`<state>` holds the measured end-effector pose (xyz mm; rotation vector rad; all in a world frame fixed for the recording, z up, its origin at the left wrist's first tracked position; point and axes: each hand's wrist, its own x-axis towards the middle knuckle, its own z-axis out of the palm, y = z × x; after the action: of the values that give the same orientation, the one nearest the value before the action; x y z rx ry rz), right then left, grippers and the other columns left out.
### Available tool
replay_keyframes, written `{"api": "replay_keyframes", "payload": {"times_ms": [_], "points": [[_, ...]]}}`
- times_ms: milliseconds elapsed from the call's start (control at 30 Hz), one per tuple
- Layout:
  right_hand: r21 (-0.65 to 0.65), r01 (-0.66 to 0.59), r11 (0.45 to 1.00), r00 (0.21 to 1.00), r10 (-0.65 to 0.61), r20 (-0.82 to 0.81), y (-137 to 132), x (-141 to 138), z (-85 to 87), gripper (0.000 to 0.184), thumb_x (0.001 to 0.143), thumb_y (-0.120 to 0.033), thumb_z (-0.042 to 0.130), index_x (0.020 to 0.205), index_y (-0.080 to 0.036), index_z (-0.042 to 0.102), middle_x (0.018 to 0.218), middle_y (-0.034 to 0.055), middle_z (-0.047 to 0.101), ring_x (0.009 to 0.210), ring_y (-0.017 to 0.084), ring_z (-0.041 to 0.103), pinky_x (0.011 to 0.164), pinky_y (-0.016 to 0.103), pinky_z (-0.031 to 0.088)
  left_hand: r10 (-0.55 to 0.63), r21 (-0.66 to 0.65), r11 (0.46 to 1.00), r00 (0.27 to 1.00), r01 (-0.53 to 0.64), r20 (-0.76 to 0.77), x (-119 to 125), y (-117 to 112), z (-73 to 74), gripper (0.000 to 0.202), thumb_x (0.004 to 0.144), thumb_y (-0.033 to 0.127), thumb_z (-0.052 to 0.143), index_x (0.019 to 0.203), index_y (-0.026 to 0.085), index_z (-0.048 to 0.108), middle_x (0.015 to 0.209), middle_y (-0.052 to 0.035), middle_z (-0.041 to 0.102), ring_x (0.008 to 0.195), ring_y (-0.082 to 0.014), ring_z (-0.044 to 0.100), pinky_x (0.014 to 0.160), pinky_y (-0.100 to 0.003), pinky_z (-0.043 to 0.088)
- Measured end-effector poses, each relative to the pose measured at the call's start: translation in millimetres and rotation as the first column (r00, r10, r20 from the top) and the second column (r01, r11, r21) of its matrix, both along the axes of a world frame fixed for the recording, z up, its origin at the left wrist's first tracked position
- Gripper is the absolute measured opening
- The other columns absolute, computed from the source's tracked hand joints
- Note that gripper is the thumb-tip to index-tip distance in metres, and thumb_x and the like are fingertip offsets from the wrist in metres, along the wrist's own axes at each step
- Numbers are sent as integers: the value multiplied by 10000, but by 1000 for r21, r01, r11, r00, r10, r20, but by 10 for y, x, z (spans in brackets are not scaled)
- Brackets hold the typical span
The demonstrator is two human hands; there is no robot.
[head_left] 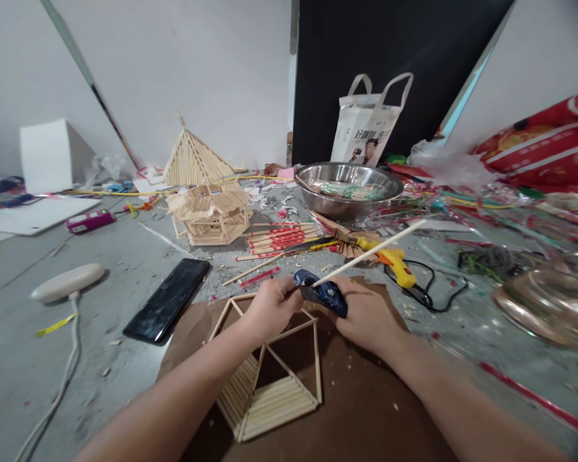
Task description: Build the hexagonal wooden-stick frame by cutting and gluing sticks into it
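Note:
My left hand (270, 308) pinches the near end of a long wooden stick (370, 251) that slants up to the right. My right hand (363, 314) grips dark blue cutters (324, 292) whose jaws sit at the stick, close to my left fingers. Below both hands a half-built pyramid of wooden sticks (270, 378) lies on brown paper (356, 410), one face filled with sticks, the other faces only outlined.
A black phone (167, 298) lies left of the paper. Behind are a yellow glue gun (392, 260) with black cord, red-tipped chopsticks (282, 237), stick houses (212, 215), a steel bowl (349, 186), a white bag (368, 122) and a tape roll (549, 305).

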<state>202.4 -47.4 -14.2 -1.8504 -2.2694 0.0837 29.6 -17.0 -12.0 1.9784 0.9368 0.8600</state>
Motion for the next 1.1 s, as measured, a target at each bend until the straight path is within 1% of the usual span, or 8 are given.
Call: {"api": "replay_keyframes", "payload": {"times_ms": [167, 400, 533, 667, 833, 900, 1100], "points": [[-26, 14, 1000, 1000, -14, 6, -11, -9, 21, 361, 642, -255, 469, 993, -180, 438, 895, 61, 605, 802, 201, 553, 670, 269, 358, 21, -15, 1000, 1000, -21, -11, 7, 0, 14, 188, 728, 186, 376, 610, 119, 507, 537, 28, 385, 519, -68, 346, 475, -150, 299], [-50, 22, 999, 999, -20, 37, -13, -21, 44, 299, 651, -294, 455, 930, -188, 450, 822, 47, 616, 721, 191, 568, 603, 256, 342, 19, -38, 999, 1000, -18, 4, -4, 1, -16, 212, 743, 223, 382, 631, 116, 528, 553, 19, 441, 517, -69, 369, 495, -160, 321], [-55, 24, 998, 998, -20, 67, -6, -27, 61, 273, 648, -288, 445, 901, -187, 459, 786, 44, 618, 694, 193, 572, 578, 252, 333, 24, -59, 998, 1000, -23, 11, -1, 10, -32, 211, 749, 230, 376, 642, 116, 518, 524, 30, 406, 495, -63, 350, 462, -159, 290], [-75, 32, 997, 996, -26, 88, 4, -31, 67, 261, 637, -281, 446, 877, -180, 465, 751, 52, 620, 669, 202, 577, 569, 258, 332, 38, -84, 996, 999, -36, 13, 4, 14, -36, 213, 747, 238, 374, 615, 123, 496, 514, 38, 386, 479, -56, 336, 449, -159, 271], [-53, 14, 998, 997, -10, 81, 39, -33, 50, 250, 656, -282, 432, 874, -166, 472, 720, 66, 617, 649, 201, 572, 570, 264, 335, 81, -89, 993, 996, -83, -24, 2, 43, -41, 248, 736, 242, 376, 517, 139, 427, 440, 48, 378, 424, -50, 333, 429, -164, 257], [-54, 2, 999, 997, 2, 77, 79, -36, 49, 266, 661, -293, 436, 890, -164, 477, 721, 70, 617, 653, 203, 570, 570, 265, 336, 95, -118, 988, 995, -99, -37, -2, 68, -45, 260, 736, 259, 377, 507, 143, 422, 421, 49, 387, 405, -52, 341, 421, -168, 263], [-140, -49, 989, 994, 61, 86, 306, -99, 76, 236, 658, -292, 464, 845, -160, 521, 736, 79, 618, 671, 193, 561, 560, 251, 335, 196, -187, 961, 979, -204, -63, -43, 172, -53, 286, 733, 288, 385, 491, 145, 439, 362, 52, 386, 357, -60, 364, 412, -180, 286]]}}
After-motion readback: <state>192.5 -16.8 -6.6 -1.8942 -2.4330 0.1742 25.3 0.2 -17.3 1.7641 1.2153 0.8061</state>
